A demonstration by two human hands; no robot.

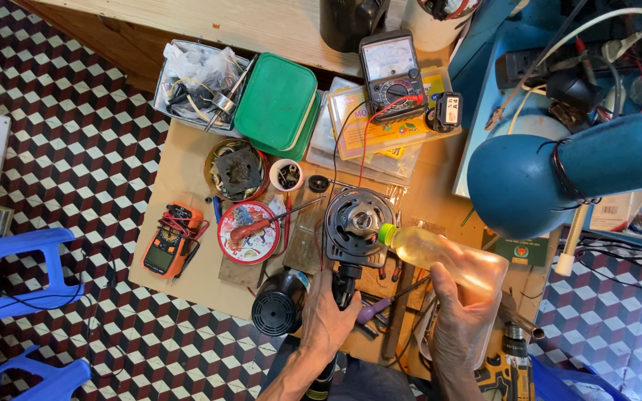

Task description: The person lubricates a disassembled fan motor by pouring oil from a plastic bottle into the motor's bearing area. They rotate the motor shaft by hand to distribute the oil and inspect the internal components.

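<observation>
Your left hand (328,315) is clamped around the black stem below a round grey-and-black fan motor (358,223), which stands near the middle of the low wooden desk (187,160), its shaft end facing up at you. Your right hand (461,323) is closed around a clear plastic squeeze bottle with a green cap (440,256), tilted so the cap sits just beside the right edge of the motor; whether the cap touches the housing you cannot tell. The two hands are apart, each gripping its own thing.

Left of the motor lies a round red-rimmed tin lid (248,232) with a red-handled tool across it, and farther left an orange digital multimeter (166,241). Behind the motor stands a black analogue meter (394,74) on flat plastic boxes, beside a green rectangular plastic lid (276,104). A blue metal lamp shade (518,182) hangs over the desk's right side. A black round motor cover (278,306) rests just left of your left hand.
</observation>
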